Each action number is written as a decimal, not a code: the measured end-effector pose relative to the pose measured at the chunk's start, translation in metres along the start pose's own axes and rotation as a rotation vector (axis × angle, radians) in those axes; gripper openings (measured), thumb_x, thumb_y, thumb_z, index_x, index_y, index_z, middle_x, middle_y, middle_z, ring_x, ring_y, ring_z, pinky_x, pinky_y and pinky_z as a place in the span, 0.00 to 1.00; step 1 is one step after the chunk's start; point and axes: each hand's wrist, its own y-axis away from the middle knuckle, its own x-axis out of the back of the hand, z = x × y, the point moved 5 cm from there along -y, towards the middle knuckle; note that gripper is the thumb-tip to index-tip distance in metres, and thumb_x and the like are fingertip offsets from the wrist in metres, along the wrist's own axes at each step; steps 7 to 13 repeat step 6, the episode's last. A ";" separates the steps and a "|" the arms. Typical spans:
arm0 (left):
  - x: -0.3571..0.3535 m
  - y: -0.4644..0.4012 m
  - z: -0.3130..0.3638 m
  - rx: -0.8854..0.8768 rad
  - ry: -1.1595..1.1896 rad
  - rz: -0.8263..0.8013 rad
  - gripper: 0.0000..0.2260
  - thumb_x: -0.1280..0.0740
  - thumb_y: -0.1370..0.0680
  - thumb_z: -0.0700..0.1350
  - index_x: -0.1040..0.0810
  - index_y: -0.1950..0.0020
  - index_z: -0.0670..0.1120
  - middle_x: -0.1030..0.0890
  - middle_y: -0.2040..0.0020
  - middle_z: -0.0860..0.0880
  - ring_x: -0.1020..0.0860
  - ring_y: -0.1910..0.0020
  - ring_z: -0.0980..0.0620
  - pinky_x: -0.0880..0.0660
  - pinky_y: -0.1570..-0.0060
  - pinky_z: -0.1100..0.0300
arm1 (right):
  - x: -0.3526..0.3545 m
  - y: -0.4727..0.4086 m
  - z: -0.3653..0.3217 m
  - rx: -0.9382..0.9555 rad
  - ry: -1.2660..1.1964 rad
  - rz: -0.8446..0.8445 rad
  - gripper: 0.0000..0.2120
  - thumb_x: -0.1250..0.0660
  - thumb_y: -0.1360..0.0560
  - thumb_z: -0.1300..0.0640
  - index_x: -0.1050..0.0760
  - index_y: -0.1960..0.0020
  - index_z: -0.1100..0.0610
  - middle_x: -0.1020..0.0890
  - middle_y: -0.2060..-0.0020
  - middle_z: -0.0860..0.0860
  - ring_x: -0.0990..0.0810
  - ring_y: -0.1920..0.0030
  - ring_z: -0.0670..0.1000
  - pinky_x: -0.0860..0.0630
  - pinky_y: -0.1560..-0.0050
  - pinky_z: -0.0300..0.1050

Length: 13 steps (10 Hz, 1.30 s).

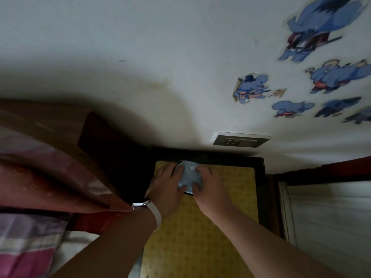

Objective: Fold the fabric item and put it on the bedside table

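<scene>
A small, light blue fabric item (189,174), folded into a compact bundle, rests at the far end of the bedside table (230,197), whose top has a yellow patterned cover. My left hand (165,185), with a white watch band on its wrist, grips the bundle's left side. My right hand (208,187) holds its right side, fingers curled over the cloth. Both hands press it onto the table top close to the wall. Part of the fabric is hidden under my fingers.
A bed with a reddish-brown pillow (50,167) and pink striped bedding (24,247) lies left of the table. A dark headboard (112,149) stands behind it. A wall socket (240,140) sits just above the table, with blue cartoon stickers (321,77) higher up. A white panel (329,227) is at right.
</scene>
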 end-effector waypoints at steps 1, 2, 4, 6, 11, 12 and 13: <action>-0.004 0.001 -0.001 0.000 -0.062 0.023 0.28 0.37 0.23 0.52 0.39 0.24 0.49 0.36 0.26 0.49 0.38 0.30 0.48 0.34 0.34 0.53 | -0.004 -0.002 0.002 0.044 0.047 0.016 0.19 0.34 0.23 0.56 0.32 0.34 0.54 0.28 0.42 0.52 0.28 0.49 0.48 0.26 0.54 0.38; -0.005 0.003 0.000 0.010 -0.043 0.049 0.28 0.37 0.23 0.53 0.39 0.25 0.49 0.36 0.25 0.49 0.38 0.29 0.48 0.33 0.34 0.52 | -0.005 -0.004 0.005 0.075 0.062 0.016 0.19 0.34 0.24 0.57 0.32 0.34 0.54 0.28 0.42 0.52 0.29 0.49 0.45 0.32 0.56 0.31; 0.004 0.008 -0.001 0.007 0.058 0.055 0.28 0.35 0.25 0.52 0.36 0.26 0.48 0.33 0.28 0.48 0.35 0.31 0.48 0.33 0.33 0.52 | -0.002 -0.001 0.007 0.048 0.000 -0.037 0.21 0.34 0.24 0.58 0.33 0.33 0.53 0.30 0.39 0.51 0.27 0.45 0.49 0.28 0.53 0.36; 0.037 0.034 0.001 -0.017 0.224 0.052 0.24 0.33 0.25 0.51 0.32 0.30 0.51 0.30 0.31 0.52 0.29 0.37 0.52 0.31 0.39 0.58 | 0.019 0.022 -0.007 0.023 0.064 -0.043 0.18 0.34 0.25 0.53 0.32 0.36 0.47 0.30 0.46 0.43 0.26 0.57 0.42 0.29 0.68 0.32; 0.037 0.034 0.001 -0.017 0.224 0.052 0.24 0.33 0.25 0.51 0.32 0.30 0.51 0.30 0.31 0.52 0.29 0.37 0.52 0.31 0.39 0.58 | 0.019 0.022 -0.007 0.023 0.064 -0.043 0.18 0.34 0.25 0.53 0.32 0.36 0.47 0.30 0.46 0.43 0.26 0.57 0.42 0.29 0.68 0.32; 0.037 0.034 0.001 -0.017 0.224 0.052 0.24 0.33 0.25 0.51 0.32 0.30 0.51 0.30 0.31 0.52 0.29 0.37 0.52 0.31 0.39 0.58 | 0.019 0.022 -0.007 0.023 0.064 -0.043 0.18 0.34 0.25 0.53 0.32 0.36 0.47 0.30 0.46 0.43 0.26 0.57 0.42 0.29 0.68 0.32; 0.037 0.034 0.001 -0.017 0.224 0.052 0.24 0.33 0.25 0.51 0.32 0.30 0.51 0.30 0.31 0.52 0.29 0.37 0.52 0.31 0.39 0.58 | 0.019 0.022 -0.007 0.023 0.064 -0.043 0.18 0.34 0.25 0.53 0.32 0.36 0.47 0.30 0.46 0.43 0.26 0.57 0.42 0.29 0.68 0.32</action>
